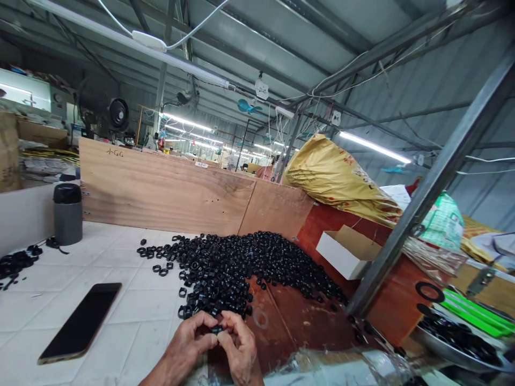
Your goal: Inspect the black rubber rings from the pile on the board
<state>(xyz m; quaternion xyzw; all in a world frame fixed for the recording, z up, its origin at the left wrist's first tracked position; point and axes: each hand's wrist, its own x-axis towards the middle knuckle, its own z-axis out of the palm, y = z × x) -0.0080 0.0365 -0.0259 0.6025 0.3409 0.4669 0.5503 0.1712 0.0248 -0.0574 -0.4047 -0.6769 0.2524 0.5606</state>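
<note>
Between the fingertips of both hands is a small black ring-shaped part [216, 329], partly covered by the fingers. My left hand [192, 339] pinches it from the left, thumb and forefinger closed on its side. My right hand [238, 343] grips the same part from the right, its thumb and fingers pressed together there. Just beyond my fingertips spreads a large heap of similar black rings [249, 262], lying over white sheeting and a reddish-brown board [298, 321].
At left lie a phone [82, 321] and a dark-lidded grey tumbler [68, 214]. A wooden partition [169, 187] runs along the back. On the right are an open white box [341, 254], a slanting metal post [434, 177] and a metal bowl [442, 348] of black parts.
</note>
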